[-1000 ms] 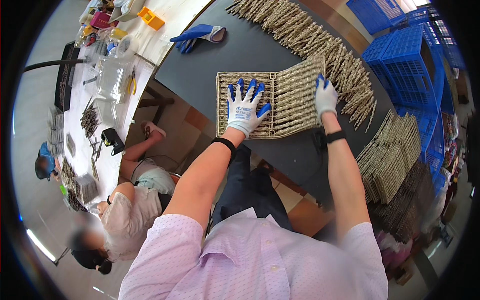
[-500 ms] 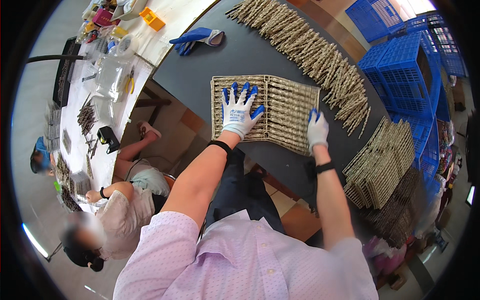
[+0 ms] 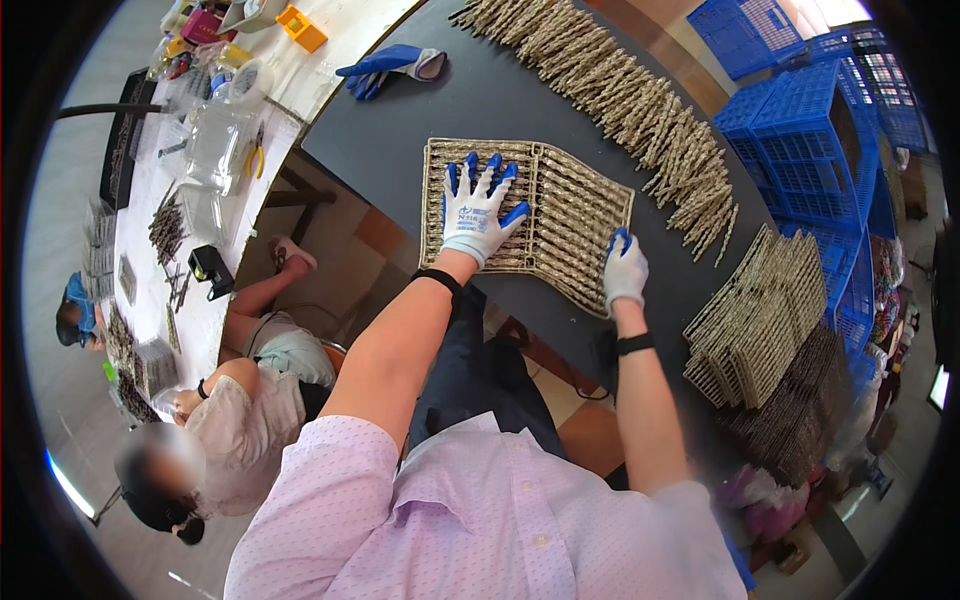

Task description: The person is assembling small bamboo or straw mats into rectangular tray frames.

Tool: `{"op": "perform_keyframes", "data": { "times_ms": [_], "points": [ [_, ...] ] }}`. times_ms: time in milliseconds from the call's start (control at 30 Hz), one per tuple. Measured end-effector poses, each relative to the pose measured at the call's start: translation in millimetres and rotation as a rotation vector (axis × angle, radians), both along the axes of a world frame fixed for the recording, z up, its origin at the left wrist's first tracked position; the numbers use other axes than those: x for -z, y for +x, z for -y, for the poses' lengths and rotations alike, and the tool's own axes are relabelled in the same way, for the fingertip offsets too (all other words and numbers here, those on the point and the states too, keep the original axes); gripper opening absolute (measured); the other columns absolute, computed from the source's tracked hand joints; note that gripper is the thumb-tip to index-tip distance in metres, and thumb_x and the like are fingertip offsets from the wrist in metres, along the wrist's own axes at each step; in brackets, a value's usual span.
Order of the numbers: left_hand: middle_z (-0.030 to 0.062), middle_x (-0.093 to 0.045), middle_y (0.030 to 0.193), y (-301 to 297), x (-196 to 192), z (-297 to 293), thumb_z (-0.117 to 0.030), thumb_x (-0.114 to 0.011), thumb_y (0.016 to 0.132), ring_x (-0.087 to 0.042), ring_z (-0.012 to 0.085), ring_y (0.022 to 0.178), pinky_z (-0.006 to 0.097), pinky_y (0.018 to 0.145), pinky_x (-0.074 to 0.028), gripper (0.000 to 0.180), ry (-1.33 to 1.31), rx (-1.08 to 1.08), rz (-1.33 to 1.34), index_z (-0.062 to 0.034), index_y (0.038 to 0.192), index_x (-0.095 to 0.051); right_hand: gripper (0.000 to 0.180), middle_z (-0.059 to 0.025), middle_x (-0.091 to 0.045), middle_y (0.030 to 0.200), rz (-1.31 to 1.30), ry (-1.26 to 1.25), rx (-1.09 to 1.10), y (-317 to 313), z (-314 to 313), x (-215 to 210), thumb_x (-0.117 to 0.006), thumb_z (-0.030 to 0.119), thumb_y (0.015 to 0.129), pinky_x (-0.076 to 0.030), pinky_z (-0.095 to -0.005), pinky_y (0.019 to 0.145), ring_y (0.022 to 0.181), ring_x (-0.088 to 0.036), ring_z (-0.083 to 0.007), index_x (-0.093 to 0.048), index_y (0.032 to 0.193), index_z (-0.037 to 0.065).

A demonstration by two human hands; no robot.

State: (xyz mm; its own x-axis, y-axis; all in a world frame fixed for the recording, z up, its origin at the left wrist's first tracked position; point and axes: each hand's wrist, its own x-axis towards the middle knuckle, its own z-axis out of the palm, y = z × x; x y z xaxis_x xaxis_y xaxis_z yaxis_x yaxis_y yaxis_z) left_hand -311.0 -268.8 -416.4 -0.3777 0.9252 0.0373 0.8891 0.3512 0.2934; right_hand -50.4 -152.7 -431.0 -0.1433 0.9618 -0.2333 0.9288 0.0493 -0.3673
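A woven, two-panel hinged panel (image 3: 575, 225) in beige and brown lies unfolded on the dark table (image 3: 370, 135). My left hand (image 3: 480, 215), in a white glove with blue fingertips, presses flat on its left half with the fingers spread. My right hand (image 3: 625, 272), gloved alike, is closed on the right edge of the right half, which slants toward me. Beyond the panel, a long row of twisted strips (image 3: 620, 105) curves along the table's far side. A stack of similar woven panels (image 3: 760, 315) stands to the right of my right hand.
A spare blue-and-white glove (image 3: 390, 68) lies at the far left of the table. Blue plastic crates (image 3: 800, 150) are piled at the right. On the left, a white workbench (image 3: 290, 130) holds pliers (image 3: 256, 155) and a tape dispenser (image 3: 210, 270); a person (image 3: 245, 430) sits beside it.
The right half's outer edge has swung slightly left and toward me with my right hand. My left hand stays spread on the left half.
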Motion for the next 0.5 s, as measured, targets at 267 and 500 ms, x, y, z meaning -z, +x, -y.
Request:
{"op": "perform_keyframes", "data": {
  "times_ms": [267,500],
  "points": [
    [0.0059,-0.037,0.166,-4,-5,3,-0.06,-0.06,0.094,-0.024,0.04,0.155,0.06,0.128,-0.007,0.07,-0.065,0.088,0.012,-0.0258,0.155,-0.049,0.101,-0.0158,-0.049,0.154,0.417,0.113,-0.566,-29,-36,-112,-0.076,0.068,0.08,-0.035,-0.0496,0.118,0.142,-0.046,-0.0334,-0.043,0.154,0.008],
    [0.0066,-0.038,0.166,-6,-2,4,-0.061,-0.062,0.093,-0.025,0.0403,0.155,0.061,0.127,-0.01,0.071,-0.054,0.074,0.062,-0.0247,0.153,-0.051,0.144,-0.0228,-0.009,0.172,0.687,-0.149,-1.063,-96,-20,-92,-0.085,0.071,0.063,-0.011,-0.0553,0.128,0.159,-0.01,-0.0418,-0.006,0.168,0.012]
  ]
}}
